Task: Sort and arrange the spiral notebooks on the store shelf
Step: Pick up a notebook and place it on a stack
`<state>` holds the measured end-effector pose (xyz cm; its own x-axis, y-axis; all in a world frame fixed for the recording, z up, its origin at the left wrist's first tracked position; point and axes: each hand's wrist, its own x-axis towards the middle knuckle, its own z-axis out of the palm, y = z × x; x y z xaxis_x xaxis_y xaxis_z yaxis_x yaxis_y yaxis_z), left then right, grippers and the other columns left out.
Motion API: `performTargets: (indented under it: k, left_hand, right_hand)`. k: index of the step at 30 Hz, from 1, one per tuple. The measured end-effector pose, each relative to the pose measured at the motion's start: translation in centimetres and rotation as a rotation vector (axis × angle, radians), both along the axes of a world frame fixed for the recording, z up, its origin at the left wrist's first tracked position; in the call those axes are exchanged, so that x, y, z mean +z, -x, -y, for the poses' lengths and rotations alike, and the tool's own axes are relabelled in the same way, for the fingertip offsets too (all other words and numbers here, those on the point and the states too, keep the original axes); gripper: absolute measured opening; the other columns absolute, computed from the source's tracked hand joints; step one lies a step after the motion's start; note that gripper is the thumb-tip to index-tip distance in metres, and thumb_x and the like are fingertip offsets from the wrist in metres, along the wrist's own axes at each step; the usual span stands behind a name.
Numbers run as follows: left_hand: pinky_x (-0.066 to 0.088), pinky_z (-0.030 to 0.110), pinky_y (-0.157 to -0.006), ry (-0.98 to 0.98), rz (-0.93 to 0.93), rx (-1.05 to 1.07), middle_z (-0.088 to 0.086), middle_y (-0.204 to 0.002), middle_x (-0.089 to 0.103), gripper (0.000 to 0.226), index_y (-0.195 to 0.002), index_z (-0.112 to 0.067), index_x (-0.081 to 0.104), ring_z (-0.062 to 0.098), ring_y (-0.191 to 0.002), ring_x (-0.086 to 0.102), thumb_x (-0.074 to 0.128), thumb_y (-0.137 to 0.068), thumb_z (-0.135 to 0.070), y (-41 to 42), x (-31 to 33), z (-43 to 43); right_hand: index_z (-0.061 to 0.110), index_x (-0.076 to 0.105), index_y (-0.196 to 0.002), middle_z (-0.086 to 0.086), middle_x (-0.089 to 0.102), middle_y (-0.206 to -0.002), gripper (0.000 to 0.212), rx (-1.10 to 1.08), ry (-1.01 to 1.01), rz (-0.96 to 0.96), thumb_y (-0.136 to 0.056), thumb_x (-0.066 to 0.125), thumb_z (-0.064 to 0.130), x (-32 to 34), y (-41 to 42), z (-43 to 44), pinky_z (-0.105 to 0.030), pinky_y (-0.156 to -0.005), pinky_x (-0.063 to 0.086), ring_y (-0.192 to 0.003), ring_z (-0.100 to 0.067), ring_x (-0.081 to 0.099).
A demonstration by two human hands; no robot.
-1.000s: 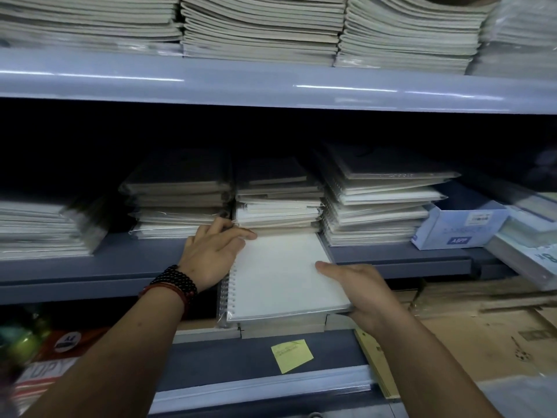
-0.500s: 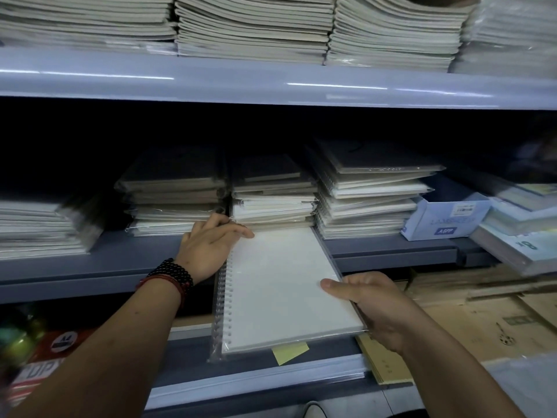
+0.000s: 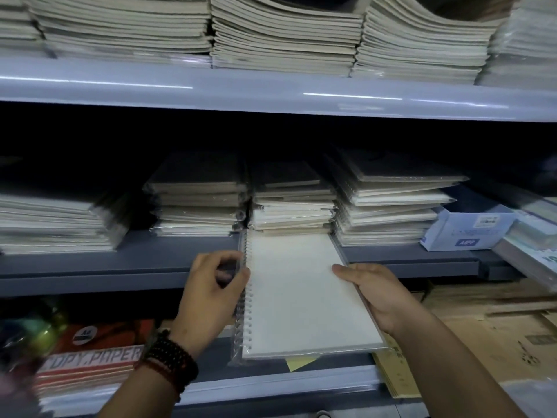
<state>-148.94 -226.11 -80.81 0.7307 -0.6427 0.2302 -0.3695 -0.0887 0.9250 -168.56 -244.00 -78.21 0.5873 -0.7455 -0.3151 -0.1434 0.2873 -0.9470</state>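
A white spiral notebook [image 3: 304, 294] in clear wrap sticks out over the front edge of the middle shelf [image 3: 120, 267], its far end under the centre stack [image 3: 291, 203]. My left hand [image 3: 211, 297], with bead bracelets at the wrist, pinches the notebook's spiral edge. My right hand [image 3: 373, 294] grips its right edge, thumb on the cover. Two more notebook stacks, the left stack [image 3: 196, 203] and the right stack [image 3: 388, 206], flank the centre stack.
The upper shelf [image 3: 271, 92] carries thick piles of exercise books. A blue-and-white box [image 3: 467, 230] stands right of the stacks. A flat pile [image 3: 54, 224] lies at far left. Below are copy paper packs [image 3: 90, 363], a yellow sticky note [image 3: 298, 363] and cardboard [image 3: 497, 336].
The notebook has slid further out from under the centre stack toward me. My left hand left the stack's base and took the spiral edge; my right hand kept its grip.
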Motion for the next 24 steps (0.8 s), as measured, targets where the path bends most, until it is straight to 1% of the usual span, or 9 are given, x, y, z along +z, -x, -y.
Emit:
performTargets:
  k: [2, 4, 7, 9, 11, 14, 16, 20, 24]
  left_hand:
    - [0.056, 0.03, -0.091, -0.023, -0.269, 0.002, -0.008, -0.119, 0.061, 0.03, -0.117, -0.024, 0.062, 0.011, -0.103, 0.067, 0.075, -0.09, -0.021, 0.6, 0.7, -0.1]
    - [0.057, 0.032, -0.084, -0.034, -0.412, -0.014, 0.001, -0.116, 0.068, 0.042, -0.129, -0.012, 0.057, 0.021, -0.1, 0.071, 0.075, -0.09, -0.013, 0.8, 1.3, -0.2]
    - [0.058, 0.047, -0.084, -0.044, -0.576, -0.044, 0.017, -0.103, 0.076, 0.035, -0.125, -0.004, 0.06, 0.035, -0.092, 0.073, 0.07, -0.091, -0.003, 1.0, 1.6, -1.1]
    - [0.055, 0.045, -0.082, -0.125, -0.598, -0.123, 0.027, -0.103, 0.073, 0.022, -0.114, 0.005, 0.067, 0.034, -0.083, 0.069, 0.064, -0.092, 0.002, 1.3, 2.0, -2.1]
    - [0.057, 0.042, -0.078, -0.184, -0.603, -0.177, 0.03, -0.106, 0.071, 0.022, -0.111, 0.011, 0.067, 0.03, -0.079, 0.068, 0.063, -0.09, 0.004, 1.5, 2.2, -3.1]
    - [0.056, 0.05, -0.086, -0.211, -0.599, -0.189, 0.031, -0.108, 0.07, 0.023, -0.111, 0.01, 0.068, 0.032, -0.083, 0.066, 0.065, -0.088, 0.005, 1.8, 2.3, -4.7]
    - [0.057, 0.046, -0.08, -0.204, -0.589, -0.178, 0.028, -0.104, 0.073, 0.022, -0.11, 0.008, 0.068, 0.029, -0.079, 0.065, 0.067, -0.089, 0.0, 1.8, 2.7, -5.7]
    - [0.058, 0.036, -0.071, -0.024, -0.563, -0.17, 0.013, -0.096, 0.077, 0.017, -0.101, 0.0, 0.07, 0.022, -0.077, 0.071, 0.071, -0.092, -0.014, 1.6, 4.2, -7.3]
    - [0.054, 0.021, -0.067, 0.207, -0.389, -0.102, 0.005, -0.099, 0.078, 0.012, -0.101, -0.015, 0.077, 0.014, -0.086, 0.072, 0.073, -0.089, -0.017, 1.9, 5.9, -8.1]
  right_hand:
    - [-0.017, 0.062, -0.114, -0.023, 0.074, -0.1, 0.036, -0.008, -0.001, 0.022, -0.092, 0.069, 0.011, -0.1, 0.0, -0.5, -0.041, -0.078, 0.06, -0.083, -0.032, 0.072]
    - [-0.019, 0.059, -0.116, -0.026, 0.073, -0.101, 0.038, -0.005, -0.003, 0.035, -0.092, 0.068, 0.009, -0.1, 0.1, -1.3, -0.043, -0.08, 0.059, -0.082, -0.032, 0.071]
    - [-0.023, 0.055, -0.116, -0.033, 0.068, -0.109, 0.044, -0.006, 0.013, 0.019, -0.091, 0.07, 0.01, -0.3, 0.6, -2.4, -0.052, -0.09, 0.055, -0.089, -0.037, 0.068]
    - [-0.018, 0.06, -0.108, -0.033, 0.069, -0.105, 0.036, 0.018, 0.03, 0.012, -0.09, 0.071, 0.012, -0.4, 1.2, -2.9, -0.051, -0.089, 0.055, -0.086, -0.036, 0.068]
    - [-0.006, 0.063, -0.094, -0.027, 0.072, -0.092, 0.021, 0.05, 0.046, 0.009, -0.09, 0.071, 0.012, -0.4, 1.9, -3.5, -0.043, -0.078, 0.057, -0.077, -0.031, 0.069]
    - [0.0, 0.061, -0.083, -0.017, 0.072, -0.082, 0.015, 0.072, 0.047, 0.053, -0.091, 0.069, 0.01, 0.0, 2.4, -4.7, -0.032, -0.061, 0.057, -0.066, -0.023, 0.069]
    - [0.0, 0.063, -0.083, -0.018, 0.073, -0.084, 0.014, 0.082, 0.058, 0.082, -0.092, 0.068, 0.009, 0.4, 2.4, -5.5, -0.032, -0.062, 0.057, -0.067, -0.022, 0.07]
    - [-0.006, 0.064, -0.102, -0.024, 0.073, -0.103, 0.024, 0.069, 0.07, 0.199, -0.089, 0.071, 0.013, 1.4, 2.0, -6.6, -0.045, -0.086, 0.053, -0.086, -0.031, 0.069]
    - [0.014, 0.073, -0.097, -0.014, 0.076, -0.099, 0.01, -0.007, 0.207, 0.285, -0.088, 0.073, 0.018, 3.1, 1.1, -7.8, -0.041, -0.072, 0.056, -0.079, -0.025, 0.071]
